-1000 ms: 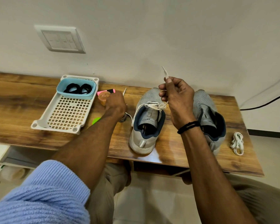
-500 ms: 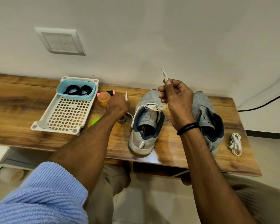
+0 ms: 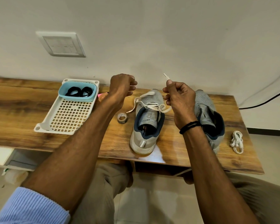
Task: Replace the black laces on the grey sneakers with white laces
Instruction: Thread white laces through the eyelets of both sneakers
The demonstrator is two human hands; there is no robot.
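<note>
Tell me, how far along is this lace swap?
Done: the black laces lie coiled in the blue tub. In hand: the left sneaker has a white lace threaded through some eyelets, one end pinched by the right hand. Left: the right sneaker shows no lace; a bundled white lace waits beside it.

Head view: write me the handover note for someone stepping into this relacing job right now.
Left hand: raised, fingers curled; I cannot tell whether it holds anything.
Right hand: pinches one end of the white lace, tip pointing up.
Things: that lace is threaded on the grey sneaker nearer the tray. The other sneaker shows no lace. Second white lace lies bundled on the table. Black laces sit in the blue tub.
Done: black laces out.
Left: finish this sneaker, then lace the other.
</note>
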